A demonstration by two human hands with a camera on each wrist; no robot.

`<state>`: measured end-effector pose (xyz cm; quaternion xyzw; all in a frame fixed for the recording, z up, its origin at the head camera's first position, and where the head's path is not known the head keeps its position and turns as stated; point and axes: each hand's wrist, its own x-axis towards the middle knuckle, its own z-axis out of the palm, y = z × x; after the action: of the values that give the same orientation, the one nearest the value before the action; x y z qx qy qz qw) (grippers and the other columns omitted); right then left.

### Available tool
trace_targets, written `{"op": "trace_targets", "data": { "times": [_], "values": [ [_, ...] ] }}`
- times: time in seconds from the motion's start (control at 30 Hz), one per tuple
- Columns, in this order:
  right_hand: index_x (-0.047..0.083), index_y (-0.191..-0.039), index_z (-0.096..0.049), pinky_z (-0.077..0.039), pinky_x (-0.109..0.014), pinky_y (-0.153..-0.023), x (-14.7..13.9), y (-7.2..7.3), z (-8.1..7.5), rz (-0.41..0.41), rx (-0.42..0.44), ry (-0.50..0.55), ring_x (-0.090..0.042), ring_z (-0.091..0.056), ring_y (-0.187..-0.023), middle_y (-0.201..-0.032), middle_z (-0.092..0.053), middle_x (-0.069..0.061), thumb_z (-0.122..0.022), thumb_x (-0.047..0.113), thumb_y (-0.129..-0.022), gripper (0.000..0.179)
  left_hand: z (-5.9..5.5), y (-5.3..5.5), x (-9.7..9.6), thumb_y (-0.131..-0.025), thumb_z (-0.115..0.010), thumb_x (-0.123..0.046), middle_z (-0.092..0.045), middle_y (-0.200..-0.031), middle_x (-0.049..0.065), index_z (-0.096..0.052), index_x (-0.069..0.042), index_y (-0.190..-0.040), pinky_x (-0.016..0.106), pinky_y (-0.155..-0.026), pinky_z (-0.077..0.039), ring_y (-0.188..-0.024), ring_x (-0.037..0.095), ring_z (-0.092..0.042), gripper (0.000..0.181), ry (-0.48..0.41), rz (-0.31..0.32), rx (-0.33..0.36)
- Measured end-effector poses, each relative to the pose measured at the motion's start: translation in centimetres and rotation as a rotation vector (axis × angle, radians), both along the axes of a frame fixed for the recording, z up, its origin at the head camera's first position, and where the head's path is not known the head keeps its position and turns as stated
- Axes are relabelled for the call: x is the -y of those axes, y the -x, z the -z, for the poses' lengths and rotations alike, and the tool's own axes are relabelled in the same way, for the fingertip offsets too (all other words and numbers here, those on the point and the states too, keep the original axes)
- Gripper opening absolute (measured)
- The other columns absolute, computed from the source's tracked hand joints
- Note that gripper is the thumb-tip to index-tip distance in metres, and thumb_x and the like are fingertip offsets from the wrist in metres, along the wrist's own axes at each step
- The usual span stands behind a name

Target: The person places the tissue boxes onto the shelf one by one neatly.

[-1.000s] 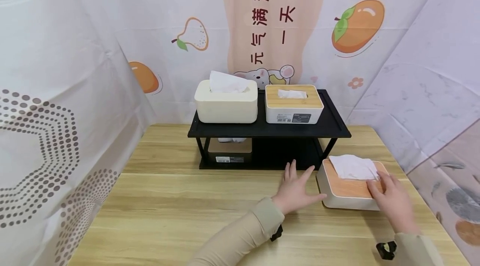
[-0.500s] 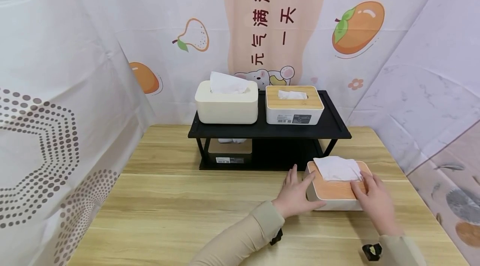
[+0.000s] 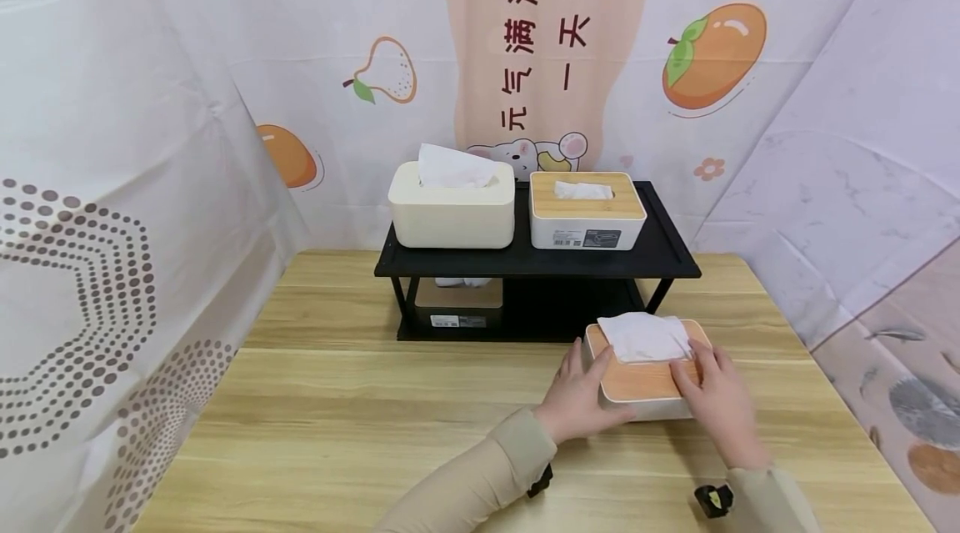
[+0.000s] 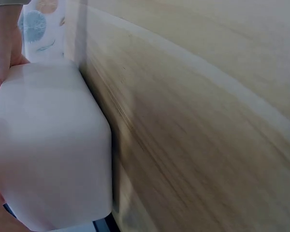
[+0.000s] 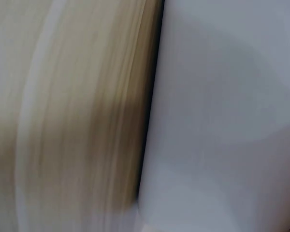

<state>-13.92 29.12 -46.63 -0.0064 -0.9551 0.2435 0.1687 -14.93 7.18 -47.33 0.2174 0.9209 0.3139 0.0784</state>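
Observation:
A white tissue box (image 3: 654, 409) with a wood-toned lid and a tissue sticking out stands on the table before the shelf's right end. My left hand (image 3: 579, 398) is at its left side, fingers spread and fairly straight, thumb by the front corner. At the box's right edge my right hand (image 3: 718, 404) holds on, thumb over the lid and fingers along the side. The left wrist view shows the box wall (image 4: 53, 145) close up, with part of a hand at its far end. Only a white wall (image 5: 217, 116) fills the right of the right wrist view.
A black two-tier shelf (image 3: 525, 262) stands behind. On top are a cream tissue box (image 3: 453, 224) and a white tissue box with a bamboo lid (image 3: 588, 234). A dark tissue box (image 3: 459, 299) sits on the lower tier, at left. Printed curtains (image 3: 300, 16) enclose the table.
The tissue box has slid left along the table with my right hand, reaching my left hand, which has shifted only slightly left. The shelf and its boxes stay put.

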Motion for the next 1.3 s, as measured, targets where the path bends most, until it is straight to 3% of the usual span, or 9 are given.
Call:
{"op": "trace_targets", "data": {
  "times": [0.33,0.6,0.67,0.73,0.8,0.87,0.93,1.03,1.3],
  "values": [
    [-0.007,-0.128,-0.05,-0.037,-0.068,-0.087,0.9,-0.2,-0.4,-0.008,0.065,0.031,-0.059,-0.045,-0.109,-0.126,-0.042,-0.04,-0.057,0.033,-0.094,0.054,0.5,0.1,0.7,-0.083,-0.061,-0.059,-0.01,-0.157,0.022,-0.017,-0.03,-0.152,0.048,-0.104,-0.039,-0.141,0.039,-0.024,0.087,0.003,-0.013,0.013],
    [-0.004,-0.139,-0.042,-0.027,-0.068,-0.096,-1.8,0.0,-0.1,-0.165,0.199,0.314,-0.054,-0.032,-0.125,-0.14,-0.033,-0.034,-0.055,0.032,-0.096,0.057,0.0,0.0,0.8,-0.085,-0.064,-0.052,-0.005,-0.157,0.023,-0.014,-0.029,-0.153,0.036,-0.101,-0.044,-0.135,0.034,-0.038,0.088,-0.026,-0.012,0.081],
    [-0.001,-0.142,-0.038,-0.023,-0.062,-0.105,-2.8,0.0,0.1,-0.23,0.237,0.379,-0.052,-0.026,-0.131,-0.145,-0.03,-0.033,-0.054,0.027,-0.097,0.056,-0.1,-0.1,0.9,-0.085,-0.064,-0.051,-0.004,-0.157,0.024,-0.013,-0.028,-0.153,0.033,-0.1,-0.045,-0.131,0.033,-0.043,0.088,-0.043,-0.008,0.097],
    [0.001,-0.145,-0.033,-0.025,-0.039,-0.112,-3.7,-0.1,0.2,-0.294,0.28,0.431,-0.051,-0.019,-0.135,-0.149,-0.022,-0.034,-0.057,0.02,-0.095,0.059,-0.2,-0.1,0.9,-0.086,-0.064,-0.049,-0.004,-0.157,0.024,-0.013,-0.027,-0.153,0.032,-0.098,-0.046,-0.127,0.032,-0.047,0.087,-0.053,-0.005,0.106],
    [0.004,-0.148,-0.029,-0.029,-0.017,-0.104,-4.4,-0.2,0.5,-0.335,0.318,0.451,-0.046,-0.02,-0.136,-0.15,-0.016,-0.036,-0.064,0.014,-0.09,0.068,-0.2,-0.2,1.0,-0.086,-0.064,-0.048,-0.005,-0.157,0.024,-0.013,-0.027,-0.153,0.032,-0.098,-0.046,-0.128,0.032,-0.047,0.087,-0.064,-0.002,0.112],
    [0.006,-0.149,-0.027,-0.034,-0.005,-0.088,-4.8,-0.3,0.7,-0.357,0.336,0.449,-0.028,-0.037,-0.131,-0.148,-0.014,-0.039,-0.071,0.011,-0.084,0.079,-0.2,-0.2,1.0,-0.086,-0.065,-0.046,-0.006,-0.156,0.025,-0.015,-0.026,-0.153,0.033,-0.099,-0.045,-0.129,0.034,-0.045,0.086,-0.079,0.003,0.111],
    [0.005,-0.148,-0.028,-0.041,-0.006,-0.078,-5.0,-0.3,0.8,-0.365,0.331,0.441,-0.007,-0.047,-0.117,-0.146,-0.017,-0.041,-0.076,0.009,-0.078,0.085,-0.3,-0.3,1.1,-0.086,-0.066,-0.044,-0.007,-0.156,0.025,-0.017,-0.026,-0.153,0.035,-0.101,-0.044,-0.131,0.035,-0.042,0.085,-0.091,0.005,0.108],
    [0.002,-0.146,-0.032,-0.047,-0.011,-0.073,-5.1,-0.2,0.9,-0.374,0.303,0.434,0.017,-0.04,-0.099,-0.142,-0.024,-0.042,-0.079,0.009,-0.075,0.086,-0.4,-0.4,1.2,-0.086,-0.067,-0.042,-0.009,-0.156,0.025,-0.02,-0.023,-0.152,0.036,-0.103,-0.043,-0.134,0.036,-0.039,0.084,-0.105,0.01,0.098],
    [0.0,-0.143,-0.037,-0.049,-0.014,-0.07,-4.7,-0.2,0.9,-0.354,0.297,0.409,0.018,-0.042,-0.096,-0.141,-0.031,-0.04,-0.081,0.011,-0.073,0.084,-0.5,-0.6,1.6,-0.08,-0.076,-0.034,-0.014,-0.154,0.026,-0.03,-0.016,-0.149,0.036,-0.104,-0.042,-0.135,0.036,-0.036,0.084,-0.184,-0.018,0.079]
  ]
}}
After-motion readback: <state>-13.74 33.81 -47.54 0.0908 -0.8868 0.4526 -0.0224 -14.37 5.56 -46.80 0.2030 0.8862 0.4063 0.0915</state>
